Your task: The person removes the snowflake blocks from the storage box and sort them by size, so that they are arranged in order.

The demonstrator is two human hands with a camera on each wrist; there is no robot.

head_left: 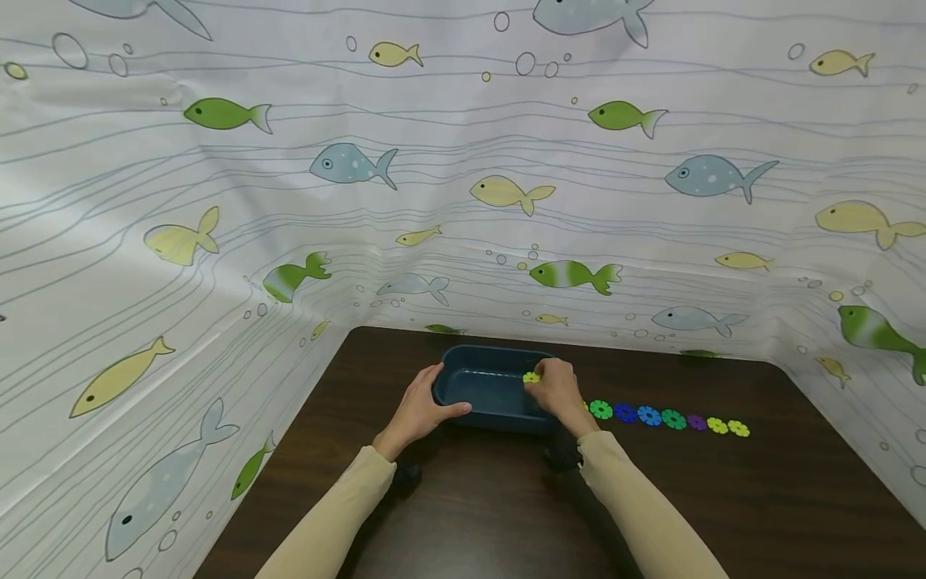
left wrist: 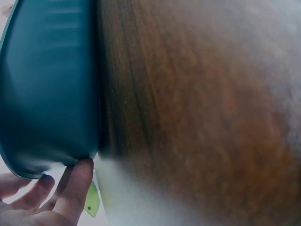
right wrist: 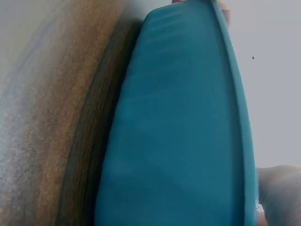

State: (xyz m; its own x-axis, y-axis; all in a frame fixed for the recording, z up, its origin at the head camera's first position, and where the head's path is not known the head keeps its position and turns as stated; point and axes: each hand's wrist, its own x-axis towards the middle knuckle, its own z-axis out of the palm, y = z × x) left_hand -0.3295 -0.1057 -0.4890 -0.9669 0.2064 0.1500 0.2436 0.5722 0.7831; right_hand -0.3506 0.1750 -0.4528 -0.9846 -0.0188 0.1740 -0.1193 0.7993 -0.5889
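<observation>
A dark blue tub [head_left: 483, 388] stands on the brown table. My left hand [head_left: 422, 407] grips its near-left corner, thumb over the rim and fingers against the outer wall. Those fingers [left wrist: 75, 188] show under the tub wall [left wrist: 47, 94] in the left wrist view. My right hand [head_left: 558, 388] hovers over the tub's right side and pinches a yellow toothed disc [head_left: 531, 378]. In the right wrist view the tub's side [right wrist: 178, 132] fills the frame, with a bit of that hand [right wrist: 282, 190] at the lower right.
A row of several toothed discs, from green [head_left: 600, 409] through blue and purple to yellow [head_left: 739, 429], lies on the table [head_left: 470, 515] right of the tub. Fish-patterned cloth walls [head_left: 217, 241] close in the left, back and right sides.
</observation>
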